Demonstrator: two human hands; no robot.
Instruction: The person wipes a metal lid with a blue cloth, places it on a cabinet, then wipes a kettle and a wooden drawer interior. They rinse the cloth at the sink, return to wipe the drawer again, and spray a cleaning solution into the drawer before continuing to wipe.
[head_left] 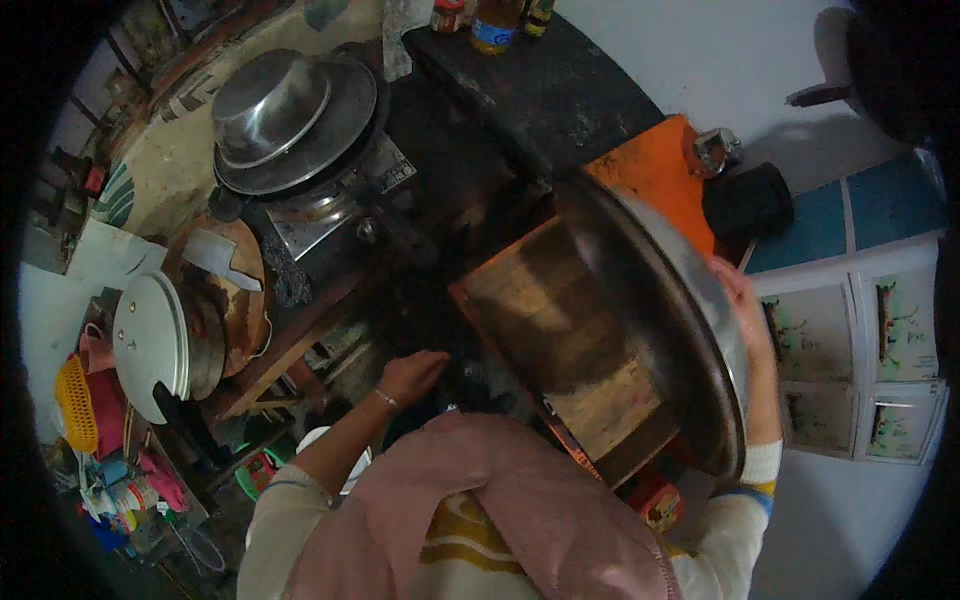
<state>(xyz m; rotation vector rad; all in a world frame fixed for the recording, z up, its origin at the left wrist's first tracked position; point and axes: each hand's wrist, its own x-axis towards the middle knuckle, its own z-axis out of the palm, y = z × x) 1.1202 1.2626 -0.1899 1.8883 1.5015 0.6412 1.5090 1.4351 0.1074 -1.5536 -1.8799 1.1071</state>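
Metal basin (690,305) tilted, right hand (740,300) gripping its outer side, fingers partly hidden, left hand (412,378) dim, grip unclear

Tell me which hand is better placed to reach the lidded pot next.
Probably the left hand: it looks empty and is nearer the lidded pot. The right hand is against the outside of the large basin, farther away.
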